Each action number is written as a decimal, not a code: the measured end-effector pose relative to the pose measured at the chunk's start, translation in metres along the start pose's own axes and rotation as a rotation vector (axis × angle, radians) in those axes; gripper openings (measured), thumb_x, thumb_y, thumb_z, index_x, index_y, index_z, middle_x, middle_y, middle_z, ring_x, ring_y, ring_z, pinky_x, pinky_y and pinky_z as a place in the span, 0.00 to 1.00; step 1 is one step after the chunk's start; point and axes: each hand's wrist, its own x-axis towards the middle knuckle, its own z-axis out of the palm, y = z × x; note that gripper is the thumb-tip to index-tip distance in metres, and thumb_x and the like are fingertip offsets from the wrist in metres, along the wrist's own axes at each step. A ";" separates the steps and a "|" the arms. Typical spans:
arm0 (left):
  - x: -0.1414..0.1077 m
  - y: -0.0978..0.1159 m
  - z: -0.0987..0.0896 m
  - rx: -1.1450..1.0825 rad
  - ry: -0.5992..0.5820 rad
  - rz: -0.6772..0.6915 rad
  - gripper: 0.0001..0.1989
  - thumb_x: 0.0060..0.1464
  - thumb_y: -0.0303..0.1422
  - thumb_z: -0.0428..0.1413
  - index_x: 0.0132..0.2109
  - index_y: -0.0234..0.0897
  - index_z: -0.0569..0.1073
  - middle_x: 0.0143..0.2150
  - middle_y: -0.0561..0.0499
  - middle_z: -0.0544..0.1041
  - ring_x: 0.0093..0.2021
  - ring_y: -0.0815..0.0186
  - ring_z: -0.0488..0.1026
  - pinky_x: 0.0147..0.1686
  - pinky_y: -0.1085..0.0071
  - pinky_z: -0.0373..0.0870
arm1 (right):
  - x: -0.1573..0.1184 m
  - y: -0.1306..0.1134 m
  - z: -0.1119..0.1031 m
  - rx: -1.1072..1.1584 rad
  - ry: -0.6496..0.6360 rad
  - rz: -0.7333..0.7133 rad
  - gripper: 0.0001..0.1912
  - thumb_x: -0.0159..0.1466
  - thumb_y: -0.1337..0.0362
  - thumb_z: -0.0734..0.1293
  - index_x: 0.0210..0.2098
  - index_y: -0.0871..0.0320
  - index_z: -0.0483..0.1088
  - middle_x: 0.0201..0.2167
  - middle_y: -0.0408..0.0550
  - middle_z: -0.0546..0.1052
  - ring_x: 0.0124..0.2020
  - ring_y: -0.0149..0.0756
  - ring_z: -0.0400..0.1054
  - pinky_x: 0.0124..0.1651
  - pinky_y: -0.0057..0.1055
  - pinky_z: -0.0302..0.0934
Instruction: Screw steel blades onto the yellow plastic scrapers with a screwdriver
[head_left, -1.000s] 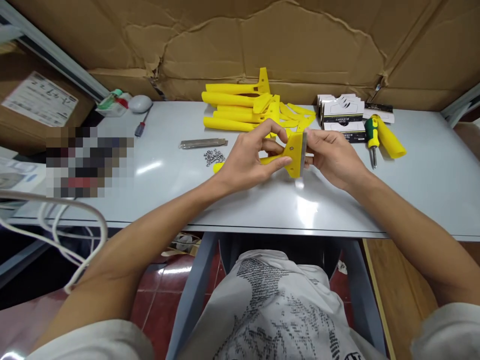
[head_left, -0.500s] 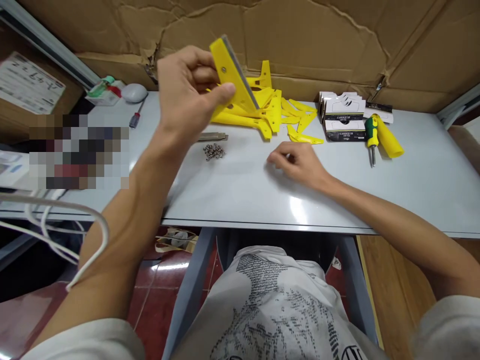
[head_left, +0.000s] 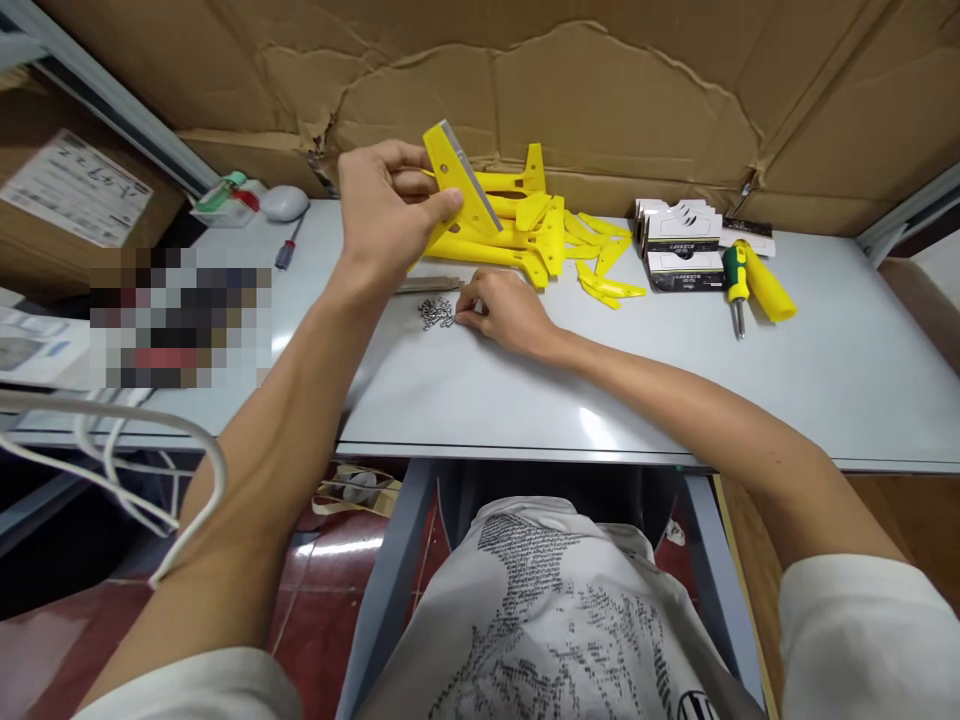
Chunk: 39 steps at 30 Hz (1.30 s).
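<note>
Head view: the left hand (head_left: 386, 215) has its grip clamped on a yellow scraper (head_left: 452, 178), thumb across the near face of the head and fingers behind it. The scraper is raised above the table (head_left: 615, 380), in front of the far edge and left of its midpoint; its head slants, upper end to the left, with a metal blade (head_left: 472, 175) along the side turned away from the palm and a fastener showing in the upper hole. Most of its handle is hidden by the hand. The right hand (head_left: 510, 312) is low over the table, about midway between near and far edges, its grip at the right side of a small heap of screws (head_left: 433, 312). Thumb and forefinger come close together there, but I cannot tell whether they have met or pinch a screw. Just beyond the heap, toward the far edge, lies a flat metal strip (head_left: 427, 285), partly behind the right hand. More yellow scraper bodies (head_left: 480, 250) are piled near the middle of the far edge, beyond the right hand, with loose yellow plates (head_left: 611, 257) to their right. Farther toward the right end stand white-and-black packs (head_left: 682, 268), then a green-and-yellow screwdriver (head_left: 736, 275) beside a yellow tube (head_left: 769, 285). A small screwdriver (head_left: 286, 250) lies near the far left corner, beside a rounded white object (head_left: 283, 203).
</note>
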 end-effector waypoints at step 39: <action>-0.114 0.091 0.053 -0.303 -0.407 0.028 0.24 0.51 0.51 0.81 0.43 0.40 0.86 0.42 0.48 0.89 0.36 0.62 0.85 0.36 0.67 0.87 | -0.115 0.031 -0.074 -0.031 0.742 -0.262 0.13 0.80 0.50 0.71 0.42 0.47 0.82 0.40 0.51 0.78 0.41 0.45 0.75 0.44 0.48 0.80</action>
